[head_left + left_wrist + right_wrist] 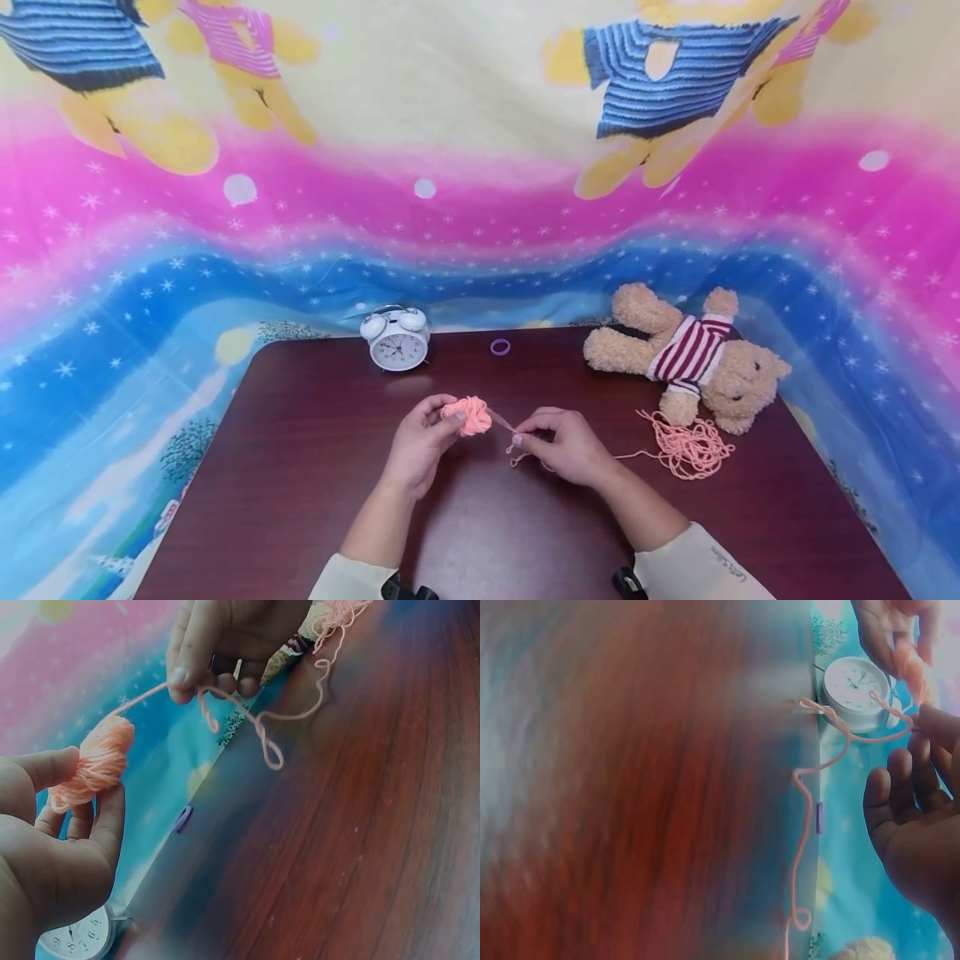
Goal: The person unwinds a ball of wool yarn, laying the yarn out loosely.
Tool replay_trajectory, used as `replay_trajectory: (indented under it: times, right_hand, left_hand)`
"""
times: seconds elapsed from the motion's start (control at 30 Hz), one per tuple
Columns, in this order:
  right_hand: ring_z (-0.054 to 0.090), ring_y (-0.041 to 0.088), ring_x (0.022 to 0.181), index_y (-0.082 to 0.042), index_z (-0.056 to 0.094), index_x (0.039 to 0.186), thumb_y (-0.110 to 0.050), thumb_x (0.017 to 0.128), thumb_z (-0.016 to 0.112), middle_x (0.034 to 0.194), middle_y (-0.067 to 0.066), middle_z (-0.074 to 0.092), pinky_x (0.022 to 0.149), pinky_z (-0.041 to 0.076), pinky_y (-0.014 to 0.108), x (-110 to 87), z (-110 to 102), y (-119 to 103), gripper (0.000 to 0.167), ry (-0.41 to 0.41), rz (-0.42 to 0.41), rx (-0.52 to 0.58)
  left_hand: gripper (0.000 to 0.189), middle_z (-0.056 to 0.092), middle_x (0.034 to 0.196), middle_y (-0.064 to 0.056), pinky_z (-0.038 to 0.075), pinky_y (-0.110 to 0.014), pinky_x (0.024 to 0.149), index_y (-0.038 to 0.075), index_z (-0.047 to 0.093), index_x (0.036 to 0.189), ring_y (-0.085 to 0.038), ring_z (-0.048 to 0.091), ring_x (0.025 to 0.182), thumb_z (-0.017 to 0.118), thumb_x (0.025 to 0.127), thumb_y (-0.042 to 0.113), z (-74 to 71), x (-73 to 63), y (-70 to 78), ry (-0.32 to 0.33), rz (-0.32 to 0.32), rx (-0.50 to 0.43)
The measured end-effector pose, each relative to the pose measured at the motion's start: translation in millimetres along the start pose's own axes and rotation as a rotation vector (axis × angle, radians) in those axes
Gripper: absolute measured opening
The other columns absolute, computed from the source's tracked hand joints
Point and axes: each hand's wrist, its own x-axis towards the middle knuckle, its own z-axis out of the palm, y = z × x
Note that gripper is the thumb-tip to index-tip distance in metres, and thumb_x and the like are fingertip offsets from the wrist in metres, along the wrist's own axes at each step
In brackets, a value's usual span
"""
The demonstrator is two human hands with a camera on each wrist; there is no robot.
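Observation:
Between thumb and fingers, my left hand [418, 446] holds a small wound bundle of peach yarn [472, 415] above the table. A short taut length of yarn [139, 700] runs from the bundle to my right hand [566, 446], whose thumb and forefinger pinch it. Below the right hand, slack yarn [271, 754] hangs in twisted loops. That strand trails off to a loose tangled heap of the same yarn [692, 450] on the right part of the table. In the right wrist view, the bundle [913, 673] is partly hidden by the fingers.
A white twin-bell alarm clock [398, 340] stands at the table's back left. Near the back edge lies a purple ring [500, 346]. A teddy bear [690, 354] in a striped shirt lies at the back right, touching the yarn heap. Printed cloth [450, 275] hangs behind the dark wooden table [300, 450].

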Motion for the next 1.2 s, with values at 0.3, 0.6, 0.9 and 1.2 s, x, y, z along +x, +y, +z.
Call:
replay_trajectory:
  times: [0.3, 0.6, 0.9, 1.2]
  right_hand:
    - [0.067, 0.006, 0.083, -0.022, 0.081, 0.097, -0.020, 0.093, 0.080, 0.089, -0.016, 0.071, 0.075, 0.057, 0.027, -0.7, -20, 6, 0.004, 0.045, -0.019, -0.064]
    - [0.069, 0.006, 0.086, -0.016, 0.082, 0.100, -0.022, 0.094, 0.079, 0.090, -0.017, 0.071, 0.079, 0.057, 0.028, -6.0, -42, 13, 0.009, 0.064, 0.008, -0.082]
    - [0.068, 0.006, 0.089, -0.017, 0.082, 0.100, -0.020, 0.093, 0.080, 0.092, -0.018, 0.072, 0.079, 0.057, 0.029, -15.6, -61, 20, 0.008, 0.113, 0.007, -0.153]
    - [0.068, 0.006, 0.090, -0.023, 0.082, 0.099, -0.022, 0.093, 0.080, 0.089, -0.019, 0.071, 0.084, 0.057, 0.034, -25.7, -81, 26, 0.006, 0.148, 0.046, -0.189]
  left_hand:
    - [0.037, 0.066, 0.106, -0.009, 0.060, -0.029, 0.084, -0.009, 0.053, 0.128, -0.015, 0.067, 0.091, 0.068, 0.094, -0.004, -11.6, 0.0, 1.7, 0.013, 0.006, 0.026]
    - [0.038, 0.066, 0.108, -0.009, 0.059, -0.026, 0.083, -0.009, 0.053, 0.128, -0.015, 0.067, 0.093, 0.068, 0.094, -0.004, -24.6, -1.8, 6.4, 0.027, 0.003, 0.060]
    - [0.035, 0.066, 0.109, -0.011, 0.060, -0.029, 0.085, -0.007, 0.054, 0.127, -0.017, 0.068, 0.094, 0.067, 0.095, -0.004, -38.5, -3.0, 10.0, 0.055, 0.005, 0.063]
    - [0.037, 0.064, 0.109, -0.010, 0.060, -0.030, 0.087, -0.008, 0.052, 0.129, -0.016, 0.067, 0.093, 0.068, 0.095, -0.003, -52.7, -4.6, 13.5, 0.090, -0.006, 0.085]
